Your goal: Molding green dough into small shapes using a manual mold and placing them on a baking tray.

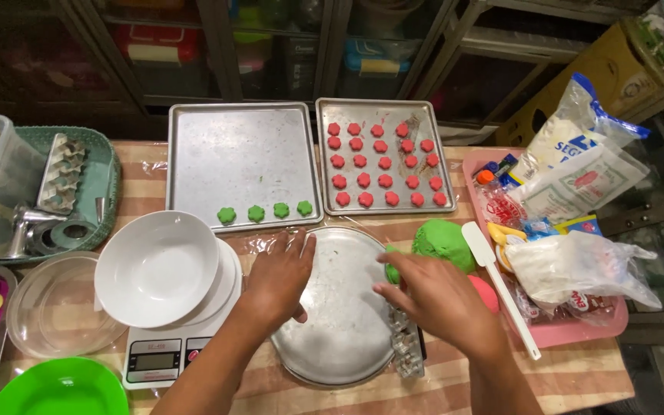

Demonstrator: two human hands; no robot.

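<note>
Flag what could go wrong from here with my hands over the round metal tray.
The right hand pinches a small green dough piece near the round tray's rim; it might drop or deform. The left hand rests beside stacked white bowls perched on a kitchen scale; a nudge could tip them. The white spatula lies close to the right forearm.

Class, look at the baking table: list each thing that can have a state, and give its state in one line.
Left tray: nearly bare, four green pieces along its near edge.
Right tray: filled with rows of red pieces.
White bowl: empty, on the scale.
Round pan: empty.
Left hand: flat on the pan.
Right hand: pinching green dough.
</note>
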